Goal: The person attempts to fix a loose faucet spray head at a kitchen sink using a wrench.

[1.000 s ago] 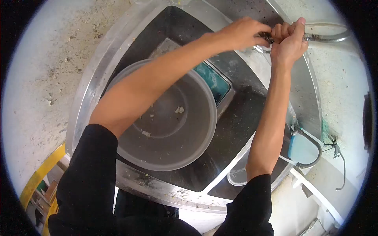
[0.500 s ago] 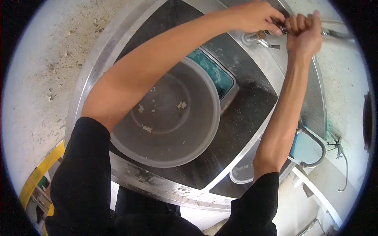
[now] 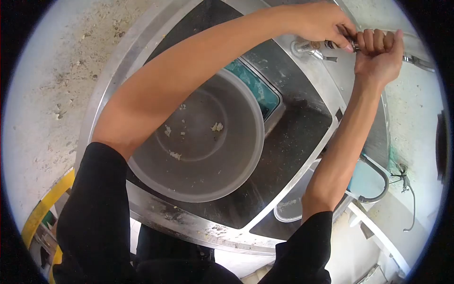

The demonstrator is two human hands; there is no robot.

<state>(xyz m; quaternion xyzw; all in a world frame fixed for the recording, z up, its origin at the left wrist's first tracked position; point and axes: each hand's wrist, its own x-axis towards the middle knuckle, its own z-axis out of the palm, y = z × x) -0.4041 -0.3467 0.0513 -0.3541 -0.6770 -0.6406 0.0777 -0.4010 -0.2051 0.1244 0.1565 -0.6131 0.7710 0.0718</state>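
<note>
Hose fitting [image 3: 356, 46]: held toward two o'clock; partly hidden, perhaps a joint
Left hand [image 3: 326, 22]: fingertips pinched on fitting
Right hand [image 3: 381, 56]: fist closed around hose [image 3: 420, 62]
Grip: best kept firm, hose and fitting aligned

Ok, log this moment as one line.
left hand: pinching metal fitting | right hand: clenched around hose | tap: near left hand | grey basin: in sink, pale scraps inside
</note>
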